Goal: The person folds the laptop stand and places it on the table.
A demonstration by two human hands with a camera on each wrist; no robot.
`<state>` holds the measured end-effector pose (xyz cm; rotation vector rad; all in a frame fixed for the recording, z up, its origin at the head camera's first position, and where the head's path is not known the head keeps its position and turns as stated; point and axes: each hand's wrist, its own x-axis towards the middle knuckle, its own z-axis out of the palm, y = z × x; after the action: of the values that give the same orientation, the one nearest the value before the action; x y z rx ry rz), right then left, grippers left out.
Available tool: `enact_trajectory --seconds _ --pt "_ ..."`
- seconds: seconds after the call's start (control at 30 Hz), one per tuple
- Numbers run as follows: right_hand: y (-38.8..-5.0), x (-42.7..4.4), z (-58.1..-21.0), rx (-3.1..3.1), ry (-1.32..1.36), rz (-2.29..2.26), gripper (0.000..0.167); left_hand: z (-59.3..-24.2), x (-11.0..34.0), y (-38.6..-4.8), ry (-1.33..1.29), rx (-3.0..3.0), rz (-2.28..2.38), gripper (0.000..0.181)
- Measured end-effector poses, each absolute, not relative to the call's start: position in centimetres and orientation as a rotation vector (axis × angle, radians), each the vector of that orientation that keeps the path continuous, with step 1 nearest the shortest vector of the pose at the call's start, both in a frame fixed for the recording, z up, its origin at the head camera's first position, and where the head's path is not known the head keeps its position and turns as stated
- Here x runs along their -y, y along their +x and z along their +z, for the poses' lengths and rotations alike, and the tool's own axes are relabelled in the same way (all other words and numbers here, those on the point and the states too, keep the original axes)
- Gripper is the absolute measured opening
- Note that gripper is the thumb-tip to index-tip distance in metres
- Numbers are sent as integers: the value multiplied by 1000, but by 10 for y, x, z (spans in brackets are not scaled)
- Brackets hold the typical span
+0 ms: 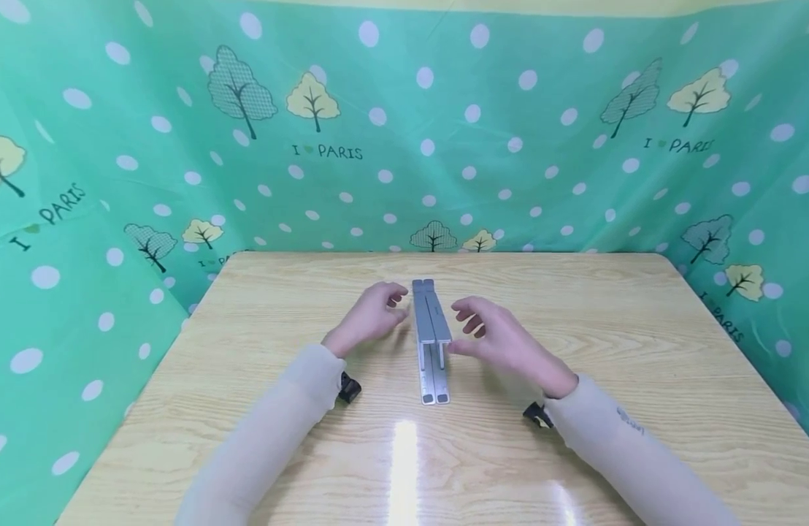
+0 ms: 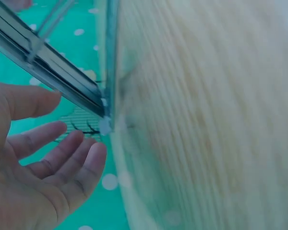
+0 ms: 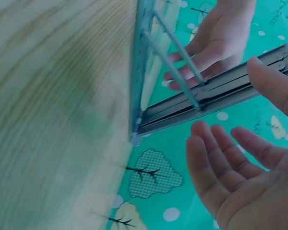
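A grey metal folding laptop stand stands in the middle of the table, its two long arms side by side and its upper part propped up on struts. To its left is my left hand, fingers relaxed and slightly bent, with nothing held. My right hand is on the other side, fingers loosely curved and its thumb close to the stand's raised near end. Whether that thumb touches the metal I cannot tell. In the left wrist view, my left thumb and fingers lie just below the stand's sloping rail.
The stand rests on a light wooden table with a bright glare streak near its front. Green dotted cloth hangs behind and along both sides. A black wrist device shows at the left cuff, another at the right.
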<state>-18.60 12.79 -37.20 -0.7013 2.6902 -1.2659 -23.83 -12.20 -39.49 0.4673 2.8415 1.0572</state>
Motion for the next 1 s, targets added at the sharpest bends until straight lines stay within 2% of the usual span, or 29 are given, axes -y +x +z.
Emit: enact_trajectory --seconds 0.43,0.67,1.0 --pt "-207 -133 -382 -2553 -593 -1379 47 -387 117 -214 447 -2781 1250 22" --pt "-215 -126 -388 -2343 -524 -1531 42 -386 116 -210 424 -2697 1336 22" --pt "-214 -116 -391 -2304 -466 -1515 32 -397 113 -212 394 -2495 1455 28"
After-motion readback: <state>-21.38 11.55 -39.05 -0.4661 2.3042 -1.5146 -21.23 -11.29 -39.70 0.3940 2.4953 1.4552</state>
